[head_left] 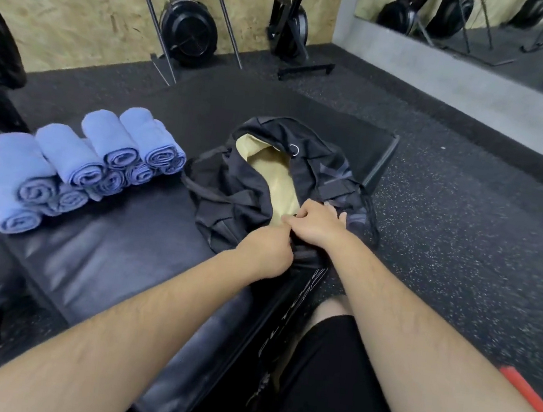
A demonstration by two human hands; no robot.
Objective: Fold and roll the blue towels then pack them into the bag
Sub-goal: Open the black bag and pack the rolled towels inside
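Both hands pinching near edge of bag opening, left hand [269, 248], right hand [317, 224], black bag [252, 182] gaping on table [112, 254], rolled blue towels [78, 166] stacked left of bag, none inside.

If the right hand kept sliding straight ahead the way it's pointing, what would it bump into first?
Probably the black bag itself. The right hand already grips its near edge, fingers pointing toward the tan lining, though depth is hard to judge.
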